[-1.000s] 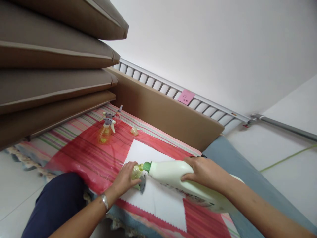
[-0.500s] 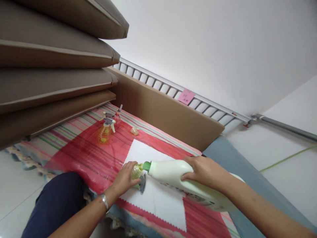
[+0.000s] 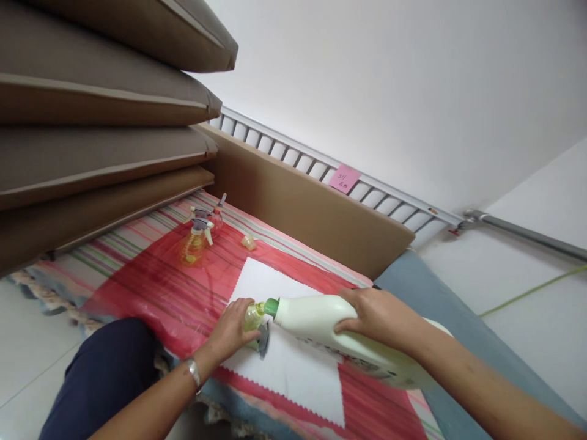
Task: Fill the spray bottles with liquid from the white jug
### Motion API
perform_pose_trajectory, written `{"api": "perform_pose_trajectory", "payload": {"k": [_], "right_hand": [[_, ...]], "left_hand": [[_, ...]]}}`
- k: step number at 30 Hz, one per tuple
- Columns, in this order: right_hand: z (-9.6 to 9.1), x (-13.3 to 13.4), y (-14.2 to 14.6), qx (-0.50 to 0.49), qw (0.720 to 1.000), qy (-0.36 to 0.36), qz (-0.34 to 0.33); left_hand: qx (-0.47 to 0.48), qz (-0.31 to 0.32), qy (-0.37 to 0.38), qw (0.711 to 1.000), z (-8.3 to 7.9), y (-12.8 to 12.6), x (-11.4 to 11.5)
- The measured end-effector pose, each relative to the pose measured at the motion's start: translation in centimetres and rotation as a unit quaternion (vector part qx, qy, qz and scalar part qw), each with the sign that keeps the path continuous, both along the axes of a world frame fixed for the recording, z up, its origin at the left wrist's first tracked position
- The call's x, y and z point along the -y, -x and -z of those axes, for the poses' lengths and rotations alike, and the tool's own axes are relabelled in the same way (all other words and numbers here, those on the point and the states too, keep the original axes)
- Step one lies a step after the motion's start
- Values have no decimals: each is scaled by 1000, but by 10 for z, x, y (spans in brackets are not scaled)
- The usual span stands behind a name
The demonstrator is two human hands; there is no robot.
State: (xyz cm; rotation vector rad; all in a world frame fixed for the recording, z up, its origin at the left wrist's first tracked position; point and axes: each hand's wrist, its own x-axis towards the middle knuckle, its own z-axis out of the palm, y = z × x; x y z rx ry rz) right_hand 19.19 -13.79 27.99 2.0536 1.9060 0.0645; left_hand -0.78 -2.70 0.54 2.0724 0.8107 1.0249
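Observation:
My left hand [image 3: 232, 327] is wrapped round a small clear yellowish bottle [image 3: 253, 316], its mouth turned toward the right. A large pale green jug [image 3: 316, 315] lies tilted almost level in my right hand [image 3: 371, 315], which grips it from above. The jug's green spout [image 3: 271, 307] meets the mouth of the small bottle; whether liquid flows is too small to tell. Beneath both hands is a white cloth [image 3: 293, 373] with zigzag edges. Beside the small bottle, a grey spray-head part [image 3: 263, 340] shows, partly hidden.
Spray bottles with yellow [image 3: 192, 247] and red [image 3: 217, 221] tints stand at the back left, near a small pale cap-like piece [image 3: 249, 242]. Red plastic sheeting [image 3: 151, 275] covers a striped cloth. Stacked brown cushions [image 3: 105, 146] rise at left; a brown board [image 3: 302, 201] leans against the radiator [image 3: 279, 150].

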Motion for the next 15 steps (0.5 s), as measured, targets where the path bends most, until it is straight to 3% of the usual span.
{"api": "perform_pose_trajectory", "payload": {"k": [15], "right_hand": [[0, -1, -2, 10, 1000, 1, -10]], "left_hand": [[-5, -2, -11, 1000, 1, 0, 1]]}}
